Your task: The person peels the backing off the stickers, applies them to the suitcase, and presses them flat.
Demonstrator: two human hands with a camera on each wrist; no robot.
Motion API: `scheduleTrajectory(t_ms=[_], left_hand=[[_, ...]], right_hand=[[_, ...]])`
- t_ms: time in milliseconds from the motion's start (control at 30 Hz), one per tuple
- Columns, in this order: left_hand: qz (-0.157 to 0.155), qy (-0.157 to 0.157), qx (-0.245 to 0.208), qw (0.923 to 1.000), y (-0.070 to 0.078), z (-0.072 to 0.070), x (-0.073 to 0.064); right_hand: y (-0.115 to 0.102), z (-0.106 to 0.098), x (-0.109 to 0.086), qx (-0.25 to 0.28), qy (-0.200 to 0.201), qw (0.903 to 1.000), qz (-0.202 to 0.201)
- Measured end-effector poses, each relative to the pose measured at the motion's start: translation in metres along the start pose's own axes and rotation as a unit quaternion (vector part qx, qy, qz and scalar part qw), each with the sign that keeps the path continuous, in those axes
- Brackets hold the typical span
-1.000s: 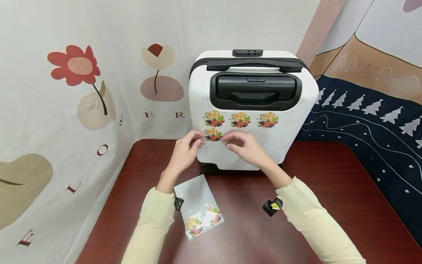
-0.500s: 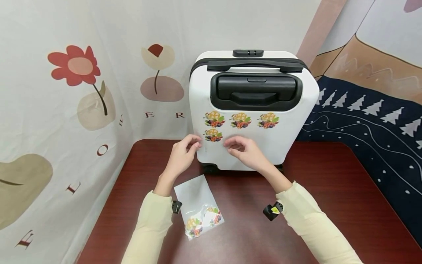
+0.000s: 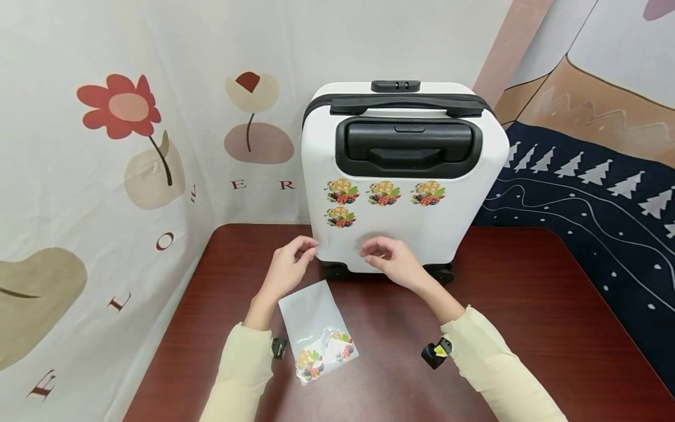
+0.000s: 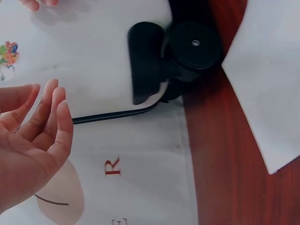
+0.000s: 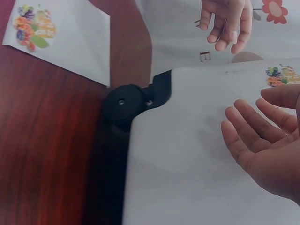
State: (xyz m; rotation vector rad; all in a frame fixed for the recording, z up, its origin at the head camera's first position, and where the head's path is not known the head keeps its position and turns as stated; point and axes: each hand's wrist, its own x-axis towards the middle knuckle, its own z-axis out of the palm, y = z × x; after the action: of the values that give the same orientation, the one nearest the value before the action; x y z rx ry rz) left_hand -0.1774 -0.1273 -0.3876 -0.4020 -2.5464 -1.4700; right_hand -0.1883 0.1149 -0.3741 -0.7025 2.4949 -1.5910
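Left hand (image 3: 291,264), right hand (image 3: 395,259): both raised, fingers loosely bent, thumbs apart from fingertips. Pale yellow sleeves (image 3: 239,363), a small black device (image 3: 434,354) at each cuff.

Table (image 3: 527,293): dark reddish wood, rounded far corners, some glare near the person. Between the forearms, closer to the left one, a white sheet (image 3: 312,313) lies aslant, two fruit stickers (image 3: 310,364) at its near end.

Beyond, a white suitcase (image 3: 416,231) upright on black wheels (image 4: 194,44). Left hand by its lower left edge, right hand before its lower middle; contact unclear. Four fruit stickers (image 3: 385,193) on its face, above both hands: three in a row, one under the leftmost.

Behind: pale cloth (image 3: 179,41) with flowers and letters; rightward, dark blue cloth (image 3: 575,202), white trees.
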Motion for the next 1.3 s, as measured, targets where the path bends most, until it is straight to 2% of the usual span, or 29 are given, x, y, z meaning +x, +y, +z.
scheduleTrajectory(t_ms=[167, 367, 667, 867, 1100, 1300], left_hand=[[-0.020, -0.012, 0.012, 0.9997, -0.009, 0.002, -0.004], [-0.031, -0.017, 0.020, 0.9992, -0.018, 0.005, -0.010], [-0.052, -0.033, 0.029, 0.9977, -0.030, 0.008, -0.022], [-0.061, -0.037, 0.029, 0.9970, -0.040, 0.011, -0.029], [-0.072, -0.035, 0.024, 0.9965, -0.049, 0.015, -0.040], [-0.084, -0.034, 0.036, 0.9952, -0.056, 0.018, -0.047]], right_hand=[[0.005, 0.006, -0.007, 0.007, -0.010, 0.9998, 0.014], [-0.005, 0.010, -0.016, -0.001, -0.029, 0.9994, 0.019], [0.030, 0.021, -0.017, 0.004, -0.053, 0.9979, 0.036], [0.037, 0.027, -0.020, 0.009, -0.065, 0.9975, 0.027], [0.046, 0.035, -0.024, 0.017, -0.086, 0.9952, 0.043], [0.051, 0.042, -0.028, 0.022, -0.096, 0.9941, 0.044]])
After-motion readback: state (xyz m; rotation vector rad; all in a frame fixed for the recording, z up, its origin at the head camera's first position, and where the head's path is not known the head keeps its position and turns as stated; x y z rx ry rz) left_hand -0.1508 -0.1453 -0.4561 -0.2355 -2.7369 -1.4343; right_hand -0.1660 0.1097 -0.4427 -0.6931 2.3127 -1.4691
